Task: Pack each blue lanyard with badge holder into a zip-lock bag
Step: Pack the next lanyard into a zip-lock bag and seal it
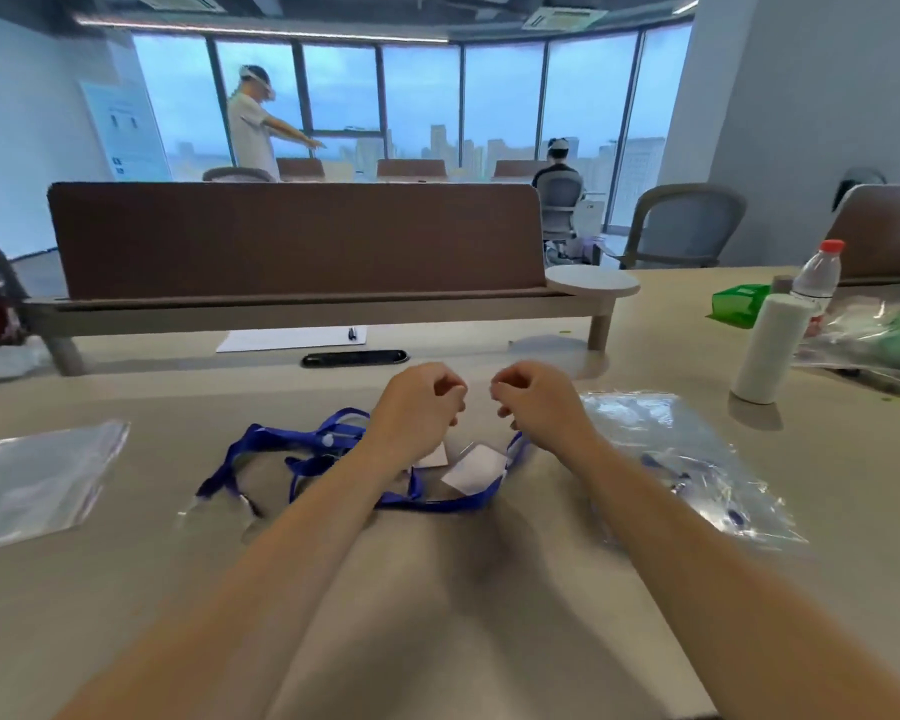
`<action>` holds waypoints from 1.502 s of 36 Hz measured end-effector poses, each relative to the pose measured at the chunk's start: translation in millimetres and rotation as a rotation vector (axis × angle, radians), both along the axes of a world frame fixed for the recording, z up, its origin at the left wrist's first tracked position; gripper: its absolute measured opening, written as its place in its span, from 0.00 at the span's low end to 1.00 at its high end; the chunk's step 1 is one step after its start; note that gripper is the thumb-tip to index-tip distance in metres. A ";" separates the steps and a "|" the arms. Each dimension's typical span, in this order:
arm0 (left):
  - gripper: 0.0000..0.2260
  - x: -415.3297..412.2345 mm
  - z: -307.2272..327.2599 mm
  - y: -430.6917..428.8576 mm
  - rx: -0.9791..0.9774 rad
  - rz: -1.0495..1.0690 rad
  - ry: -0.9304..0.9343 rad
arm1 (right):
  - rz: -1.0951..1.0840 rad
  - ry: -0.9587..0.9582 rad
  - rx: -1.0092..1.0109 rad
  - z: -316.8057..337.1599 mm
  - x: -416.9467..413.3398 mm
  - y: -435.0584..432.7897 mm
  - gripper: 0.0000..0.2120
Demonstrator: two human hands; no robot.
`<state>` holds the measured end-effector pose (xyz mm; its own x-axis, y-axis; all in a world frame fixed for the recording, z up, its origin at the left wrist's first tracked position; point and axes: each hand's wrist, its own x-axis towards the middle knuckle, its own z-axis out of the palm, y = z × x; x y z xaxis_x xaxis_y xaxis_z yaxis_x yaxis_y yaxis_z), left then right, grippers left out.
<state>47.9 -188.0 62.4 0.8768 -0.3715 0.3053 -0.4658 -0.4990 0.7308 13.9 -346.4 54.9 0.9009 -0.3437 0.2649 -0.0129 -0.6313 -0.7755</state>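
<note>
Several blue lanyards [302,449] lie tangled on the beige table [437,589], with white badge holders [476,470] among them. My left hand [419,402] and my right hand [533,402] hover side by side just above and behind this pile, fingers curled and thumbs near fingertips. Whether they pinch something clear between them is not visible. A stack of empty zip-lock bags [37,480] lies at the left. At the right lie zip-lock bags with blue lanyards inside [681,459].
A white cylinder bottle [765,350], a red-capped water bottle [817,283], a green box [739,304] and bagged green items [884,335] stand at the right. A brown divider [292,241], paper with pen [292,337] and a black remote [354,358] lie behind. Two people are far back.
</note>
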 end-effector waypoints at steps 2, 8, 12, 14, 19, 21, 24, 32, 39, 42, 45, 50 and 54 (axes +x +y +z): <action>0.06 0.3 -5.0 17.5 0.025 0.016 0.009 | 0.038 0.036 -0.081 -8.8 7.2 13.8 0.02; 0.06 2.3 -24.2 49.2 0.056 0.018 0.054 | 0.083 0.190 -0.312 -21.0 18.0 33.4 0.11; 0.06 10.2 -30.3 54.9 0.059 -0.001 0.053 | 0.089 0.320 -0.461 -24.2 26.4 32.6 0.18; 0.06 14.3 -32.3 54.4 0.068 -0.019 0.059 | 0.080 0.391 -0.535 -28.4 31.0 28.5 0.23; 0.06 21.6 -37.4 49.8 0.109 -0.049 0.072 | 0.047 0.531 -0.731 -32.4 36.1 22.1 0.29; 0.07 22.6 -40.2 47.3 0.144 -0.057 0.059 | 0.048 0.595 -0.740 -31.3 35.1 24.3 0.29; 0.07 21.7 -43.6 44.7 0.190 -0.062 0.053 | 0.068 0.698 -0.738 -30.5 35.6 29.6 0.35; 0.08 19.1 -47.2 42.1 0.249 -0.076 0.037 | 0.068 0.752 -0.674 -28.3 33.6 25.7 0.38; 0.05 18.9 -51.0 42.8 0.229 -0.062 0.064 | 0.009 0.471 -0.431 -26.7 26.5 17.5 0.23; 0.09 18.6 -53.7 42.7 0.193 -0.038 0.116 | -0.006 0.346 -0.328 -23.4 24.4 12.4 0.13; 0.12 20.6 -53.8 42.8 0.186 -0.025 0.160 | -0.023 0.244 -0.261 -19.6 23.5 5.4 0.10; 0.13 22.8 -50.2 41.9 0.195 -0.017 0.173 | -0.024 0.155 -0.123 -8.6 21.6 -0.1 0.06; 0.16 18.8 -44.0 38.1 0.193 -0.031 0.189 | 0.001 0.077 -0.049 -3.3 16.6 1.2 0.05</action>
<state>66.7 -149.9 18.4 0.8989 -0.4343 0.0580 -0.3471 -0.6249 0.6993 30.4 -345.2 51.5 0.9194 -0.3316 0.2116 -0.0706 -0.6683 -0.7406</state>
